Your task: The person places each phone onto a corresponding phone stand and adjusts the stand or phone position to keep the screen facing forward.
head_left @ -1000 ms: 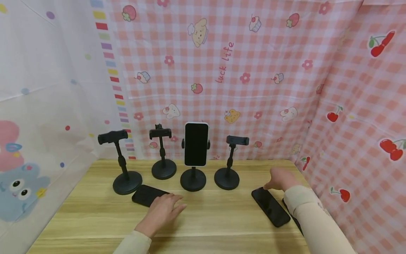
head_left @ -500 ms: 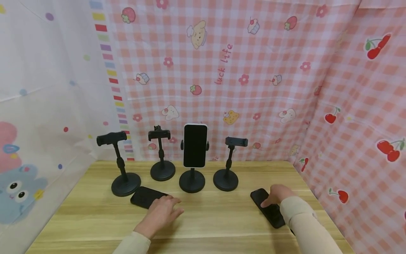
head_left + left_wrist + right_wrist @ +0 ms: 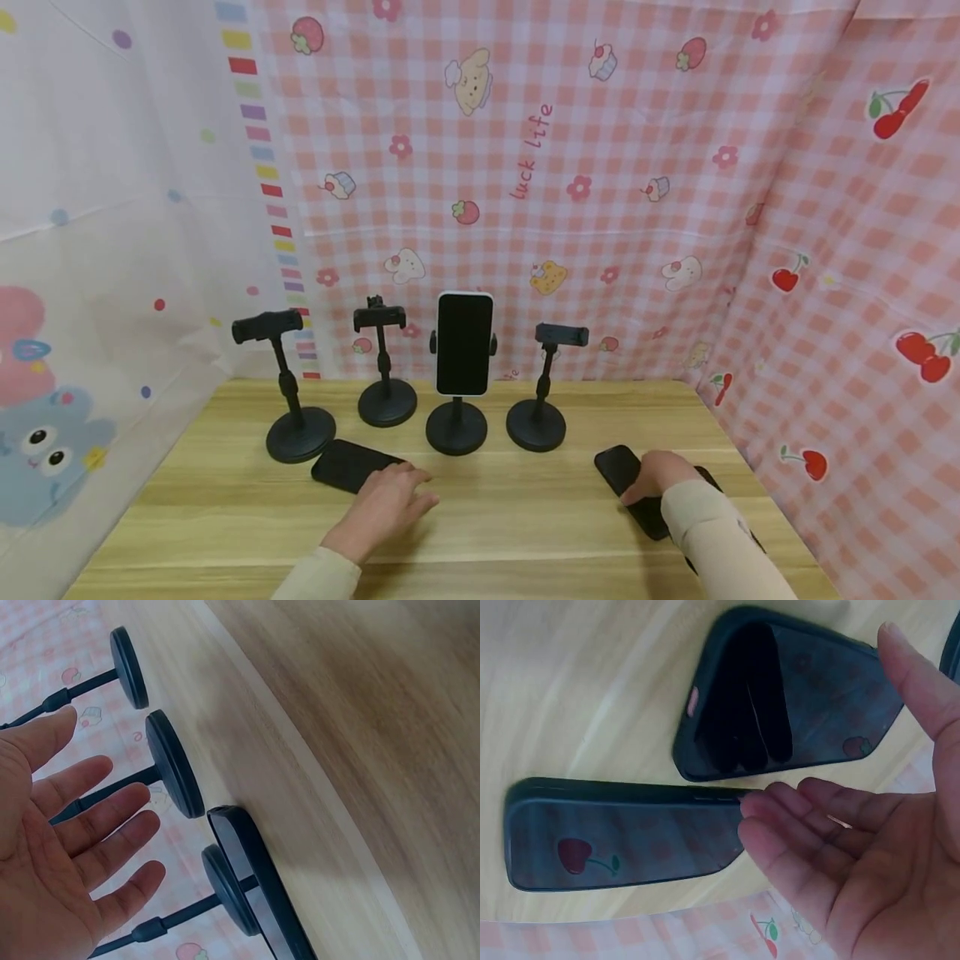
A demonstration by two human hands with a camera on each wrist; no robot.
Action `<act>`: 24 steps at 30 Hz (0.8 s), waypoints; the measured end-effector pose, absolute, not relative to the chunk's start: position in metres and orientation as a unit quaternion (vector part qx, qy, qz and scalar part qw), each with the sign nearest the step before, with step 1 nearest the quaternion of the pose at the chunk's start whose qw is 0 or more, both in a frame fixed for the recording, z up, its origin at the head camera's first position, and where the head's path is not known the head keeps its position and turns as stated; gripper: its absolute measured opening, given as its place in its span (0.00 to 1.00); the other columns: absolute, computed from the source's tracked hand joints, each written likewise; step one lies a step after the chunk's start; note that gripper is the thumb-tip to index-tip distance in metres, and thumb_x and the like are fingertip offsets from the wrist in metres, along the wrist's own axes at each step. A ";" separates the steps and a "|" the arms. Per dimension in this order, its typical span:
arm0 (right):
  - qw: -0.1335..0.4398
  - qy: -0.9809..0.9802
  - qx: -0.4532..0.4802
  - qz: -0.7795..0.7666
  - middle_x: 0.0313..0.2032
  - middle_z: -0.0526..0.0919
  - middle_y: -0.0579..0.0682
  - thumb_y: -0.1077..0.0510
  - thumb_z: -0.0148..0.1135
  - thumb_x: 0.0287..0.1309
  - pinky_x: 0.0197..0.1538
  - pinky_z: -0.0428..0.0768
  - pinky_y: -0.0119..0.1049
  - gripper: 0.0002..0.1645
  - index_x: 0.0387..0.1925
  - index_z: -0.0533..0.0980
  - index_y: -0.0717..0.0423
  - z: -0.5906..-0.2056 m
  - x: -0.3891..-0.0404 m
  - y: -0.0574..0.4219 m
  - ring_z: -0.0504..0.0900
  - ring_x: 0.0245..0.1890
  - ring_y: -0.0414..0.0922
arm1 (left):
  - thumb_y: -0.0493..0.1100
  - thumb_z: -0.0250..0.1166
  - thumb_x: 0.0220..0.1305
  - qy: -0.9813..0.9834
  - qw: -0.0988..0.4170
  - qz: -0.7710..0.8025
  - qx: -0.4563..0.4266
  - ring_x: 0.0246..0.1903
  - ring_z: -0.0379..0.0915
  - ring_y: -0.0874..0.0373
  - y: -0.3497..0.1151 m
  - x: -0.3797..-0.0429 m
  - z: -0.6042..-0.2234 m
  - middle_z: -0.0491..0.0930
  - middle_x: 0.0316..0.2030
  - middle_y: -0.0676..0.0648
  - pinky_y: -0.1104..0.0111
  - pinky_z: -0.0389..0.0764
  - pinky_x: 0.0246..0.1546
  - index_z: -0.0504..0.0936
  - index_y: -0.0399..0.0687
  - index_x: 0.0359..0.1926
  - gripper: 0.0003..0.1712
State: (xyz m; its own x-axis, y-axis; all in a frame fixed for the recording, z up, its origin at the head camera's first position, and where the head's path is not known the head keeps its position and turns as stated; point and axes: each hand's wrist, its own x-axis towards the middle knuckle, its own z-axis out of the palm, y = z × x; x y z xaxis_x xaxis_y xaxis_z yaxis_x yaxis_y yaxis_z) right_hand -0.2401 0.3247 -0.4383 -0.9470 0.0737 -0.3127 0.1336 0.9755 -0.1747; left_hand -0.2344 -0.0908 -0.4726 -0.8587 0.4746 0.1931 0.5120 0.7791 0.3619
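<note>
My left hand (image 3: 386, 504) is held beside the near right end of a black phone (image 3: 352, 465) lying on the table. Its fingers are loosely spread, and the left wrist view shows nothing in the palm. On the right, my right hand (image 3: 660, 477) straddles another black phone (image 3: 618, 471), which lies flat. In the right wrist view, the thumb is by one edge of this phone (image 3: 810, 697) and the half-bent fingers are near the opposite edge. A further dark phone (image 3: 622, 836) lies alongside, close to the fingertips; the sleeve partly hides it in the head view.
Along the back stand several black phone stands; a white-edged phone (image 3: 464, 343) sits upright in one of them. The left stand (image 3: 300, 433), rear stand (image 3: 386, 402) and right stand (image 3: 536, 425) have bare clamps. A printed cloth (image 3: 600, 208) hangs behind the wooden table (image 3: 487, 542).
My right hand has moved nearer and down along the phone on the right, from its far end to its middle, with the thumb now at its left edge. My left hand stays in place.
</note>
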 end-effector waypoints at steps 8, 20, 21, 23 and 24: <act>0.152 0.983 0.057 -0.082 0.44 0.82 0.67 0.42 0.78 0.46 0.49 0.78 0.58 0.36 0.44 0.80 0.70 -0.444 -0.235 0.327 0.81 0.44 0.63 | 0.49 0.68 0.65 -0.942 0.041 -0.207 -0.261 0.51 0.76 0.38 -0.087 -0.236 -0.475 0.81 0.48 0.37 0.41 0.72 0.51 0.84 0.41 0.50 0.19; 0.145 0.982 0.076 -0.097 0.40 0.82 0.65 0.45 0.80 0.43 0.49 0.77 0.57 0.37 0.43 0.79 0.72 -0.452 -0.232 0.327 0.80 0.41 0.59 | 0.48 0.68 0.64 -0.938 0.046 -0.205 -0.275 0.51 0.76 0.37 -0.088 -0.239 -0.474 0.81 0.49 0.36 0.41 0.73 0.50 0.83 0.39 0.49 0.19; 0.143 0.982 0.075 -0.098 0.41 0.82 0.65 0.45 0.80 0.44 0.49 0.77 0.57 0.37 0.44 0.78 0.73 -0.452 -0.232 0.326 0.80 0.41 0.60 | 0.48 0.68 0.64 -0.938 0.045 -0.205 -0.274 0.51 0.76 0.37 -0.088 -0.239 -0.474 0.81 0.48 0.36 0.41 0.73 0.50 0.84 0.39 0.49 0.19; 0.138 0.982 0.075 -0.104 0.42 0.82 0.67 0.46 0.80 0.44 0.50 0.76 0.58 0.38 0.46 0.78 0.74 -0.453 -0.231 0.326 0.80 0.43 0.62 | 0.48 0.68 0.65 -0.938 0.041 -0.207 -0.274 0.51 0.76 0.37 -0.087 -0.239 -0.474 0.81 0.48 0.36 0.40 0.73 0.50 0.83 0.39 0.50 0.19; 0.137 0.982 0.075 -0.107 0.43 0.81 0.68 0.46 0.79 0.45 0.51 0.76 0.59 0.39 0.47 0.77 0.74 -0.454 -0.231 0.326 0.80 0.44 0.64 | 0.48 0.68 0.65 -0.939 0.038 -0.207 -0.273 0.50 0.76 0.38 -0.087 -0.239 -0.474 0.81 0.48 0.36 0.40 0.73 0.50 0.83 0.39 0.50 0.19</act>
State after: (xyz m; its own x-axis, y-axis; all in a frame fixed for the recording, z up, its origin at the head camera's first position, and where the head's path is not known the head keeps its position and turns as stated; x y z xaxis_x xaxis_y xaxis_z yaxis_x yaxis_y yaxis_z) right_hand -0.2308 0.3256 -0.4536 -0.9515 0.1177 -0.2842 0.1762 0.9659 -0.1897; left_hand -0.2393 -0.0871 -0.4744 -0.8477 0.4976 0.1840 0.5289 0.7650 0.3675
